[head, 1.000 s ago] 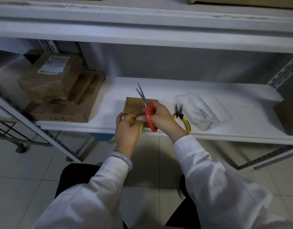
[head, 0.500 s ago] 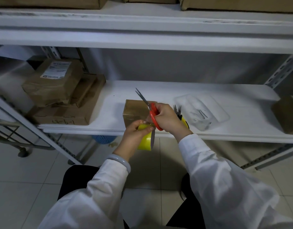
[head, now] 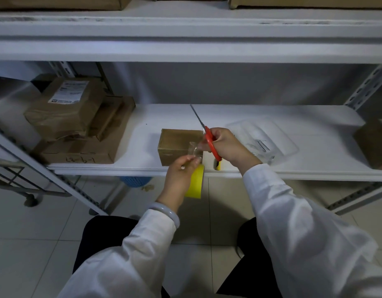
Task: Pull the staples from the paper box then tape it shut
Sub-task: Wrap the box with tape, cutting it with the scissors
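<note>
Gripping the yellow tape roll (head: 195, 184) in left hand (head: 179, 175), clutching red scissors (head: 210, 143) in right hand (head: 228, 147), holding a clear strip (head: 193, 149) between both, right by the box (head: 175, 145).

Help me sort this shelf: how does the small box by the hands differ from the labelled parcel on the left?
The small box stands alone by the front edge; the labelled parcel tops a stack. The small box shows no label; the labelled parcel has a white one. The small box is crisp-edged, the labelled parcel crumpled. Both are brown, on one shelf.
</note>
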Motion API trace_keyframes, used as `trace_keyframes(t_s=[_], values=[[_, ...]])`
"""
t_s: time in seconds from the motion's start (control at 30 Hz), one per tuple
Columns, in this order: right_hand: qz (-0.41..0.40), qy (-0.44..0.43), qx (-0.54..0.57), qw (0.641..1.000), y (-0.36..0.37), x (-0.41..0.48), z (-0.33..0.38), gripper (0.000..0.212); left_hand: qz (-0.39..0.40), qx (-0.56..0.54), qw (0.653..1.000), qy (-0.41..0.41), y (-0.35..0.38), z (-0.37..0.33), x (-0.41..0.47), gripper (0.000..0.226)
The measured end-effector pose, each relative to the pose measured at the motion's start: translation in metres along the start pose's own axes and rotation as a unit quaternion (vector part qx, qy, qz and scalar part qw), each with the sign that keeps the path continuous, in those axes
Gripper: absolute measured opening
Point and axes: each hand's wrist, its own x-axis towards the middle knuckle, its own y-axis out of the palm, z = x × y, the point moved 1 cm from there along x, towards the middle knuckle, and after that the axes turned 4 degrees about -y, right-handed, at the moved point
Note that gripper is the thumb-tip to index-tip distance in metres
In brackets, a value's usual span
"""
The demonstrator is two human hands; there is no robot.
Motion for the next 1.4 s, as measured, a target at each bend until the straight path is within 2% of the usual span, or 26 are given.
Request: trace_keyframes(t_s=[0.17,0.5,0.63,0.83,1.2,1.33,1.4], values=[[0.004,0.009,-0.028,1.000,-0.004,0.011,-0.006,0.019,-0.015,-0.010,0.998,-0.060,0.006,-0.001,0.013,0.027],[0.002,0.011,-0.006,1.000,0.007,0.032,-0.021,0.019,-0.068,0.008,0.997,-0.045,0.012,0.006,0.041,0.032],[-0.009,0.007,-0.003,1.000,0.009,0.037,-0.026,0.012,-0.066,0.020,0.996,-0.054,0.013,0.005,0.046,0.032],[-0.014,0.014,-0.008,1.000,0.009,0.042,-0.031,0.017,-0.070,0.016,0.996,-0.057,0.015,0.007,0.051,0.032],[-0.024,-0.029,-0.055,0.998,0.013,0.045,-0.040,0.016,-0.063,0.033,0.995,-0.069,0.016,0.008,0.055,0.030],[-0.047,-0.060,-0.060,0.995,0.016,0.042,-0.045,0.021,-0.067,0.016,0.995,-0.068,0.015,0.009,0.056,0.027],[-0.078,-0.049,-0.028,0.995,0.016,0.041,-0.046,0.023,-0.067,0.014,0.995,-0.070,0.015,0.010,0.057,0.029]])
